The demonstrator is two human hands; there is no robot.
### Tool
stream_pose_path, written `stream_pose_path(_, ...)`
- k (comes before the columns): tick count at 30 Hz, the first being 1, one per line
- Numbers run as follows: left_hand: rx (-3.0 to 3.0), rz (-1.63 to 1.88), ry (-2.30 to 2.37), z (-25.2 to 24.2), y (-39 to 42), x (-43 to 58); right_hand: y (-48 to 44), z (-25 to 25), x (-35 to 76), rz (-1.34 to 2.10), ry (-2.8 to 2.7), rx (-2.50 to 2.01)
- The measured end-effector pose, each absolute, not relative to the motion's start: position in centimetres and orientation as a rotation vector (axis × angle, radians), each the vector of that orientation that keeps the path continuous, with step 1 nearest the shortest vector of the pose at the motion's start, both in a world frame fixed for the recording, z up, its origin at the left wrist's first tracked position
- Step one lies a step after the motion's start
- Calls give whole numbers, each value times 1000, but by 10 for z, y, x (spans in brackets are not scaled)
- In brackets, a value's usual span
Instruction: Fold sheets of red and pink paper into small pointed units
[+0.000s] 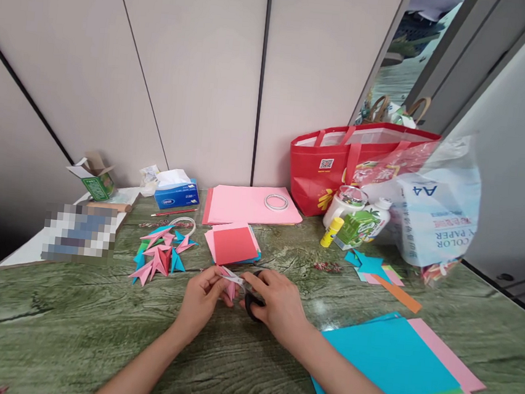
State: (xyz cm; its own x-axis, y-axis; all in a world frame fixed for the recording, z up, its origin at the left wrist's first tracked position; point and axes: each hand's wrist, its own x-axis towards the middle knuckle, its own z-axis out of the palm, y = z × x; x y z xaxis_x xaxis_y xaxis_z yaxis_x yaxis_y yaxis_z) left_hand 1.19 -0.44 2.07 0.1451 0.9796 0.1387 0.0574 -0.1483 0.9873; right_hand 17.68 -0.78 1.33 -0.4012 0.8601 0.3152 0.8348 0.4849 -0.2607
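The left hand (200, 299)'s grip pinches a small folded pink paper piece (230, 288) over the middle of the green wood-grain surface (92, 329). The right hand (277, 304)'s grip holds black-handled scissors (252, 306), blades on that paper, just nearer than a red-topped stack of paper squares (234, 245).

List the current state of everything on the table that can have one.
left hand: fingers pinching the pink paper piece
right hand: gripping the scissors, blades at the pink paper piece
tissue box: open, tissue sticking up
green carton: flaps open
red bag: top open
tape roll: lying flat on the pink sheets
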Motion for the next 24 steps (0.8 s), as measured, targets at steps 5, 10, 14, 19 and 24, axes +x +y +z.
stream_pose_path(5, 1431, 1179, 1101, 20, -3, 10, -8, 15, 179, 95, -2353, -1401)
stream_pose_path(10, 1448, 1146, 1091, 23, -3, 11, -7, 16, 181, 77, -2397, -1429)
stream_pose_path(14, 1450, 1142, 1098, 23, -4, 12, -8, 17, 181, 77, -2410, -1439)
stream_pose_path(19, 1443, 1134, 1076, 23, -4, 12, -9, 17, 181, 68, -2412, -1446)
stream_pose_path(24, 1441, 1139, 1091, 26, -5, 12, -9, 16, 182, 60, -2425, -1464)
